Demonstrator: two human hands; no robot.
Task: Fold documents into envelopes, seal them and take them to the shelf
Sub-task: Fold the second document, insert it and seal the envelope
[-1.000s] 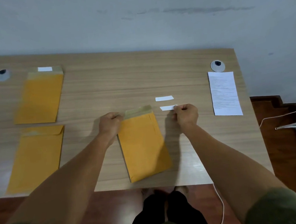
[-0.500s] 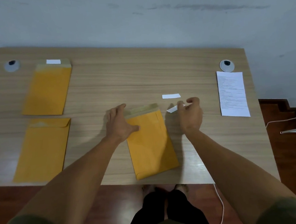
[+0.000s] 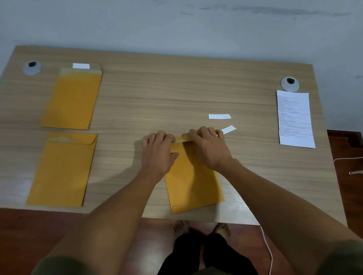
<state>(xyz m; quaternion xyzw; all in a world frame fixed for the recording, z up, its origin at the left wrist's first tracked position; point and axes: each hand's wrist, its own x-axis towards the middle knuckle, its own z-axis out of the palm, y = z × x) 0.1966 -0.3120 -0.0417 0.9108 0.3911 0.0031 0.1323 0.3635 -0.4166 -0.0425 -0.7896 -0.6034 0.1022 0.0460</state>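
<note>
Both hands down on the middle envelope point(image 3: 191, 180), right at its top end where the flap is. Left hand point(image 3: 159, 154) lying mostly flat across the upper left corner, fingers fairly straight and pressing, thumb tucked onto the yellow paper. Right hand point(image 3: 208, 148) doing about the same on the upper right corner, fingers bent over the flap edge and pushing down on it, not really gripping anything as far as visible. Envelope itself flat on the wooden desk point(image 3: 171, 89), near the front edge, long side running away from the body. Off to the left, two more yellow envelopes: far one point(image 3: 71, 99) with its flap open and a white strip point(image 3: 81, 66) on it, near one point(image 3: 62, 171) with the flap closed. Just beside the right hand, a small white strip point(image 3: 228, 129) on the desk, and another one point(image 3: 219, 116) a bit further back. Printed sheet point(image 3: 294, 119) over by the right edge, folded narrow, below a round grey cable grommet point(image 3: 290, 84). Matching grommet point(image 3: 33, 67) at the far left corner. White cord point(image 3: 269, 255) trailing on the floor.
</note>
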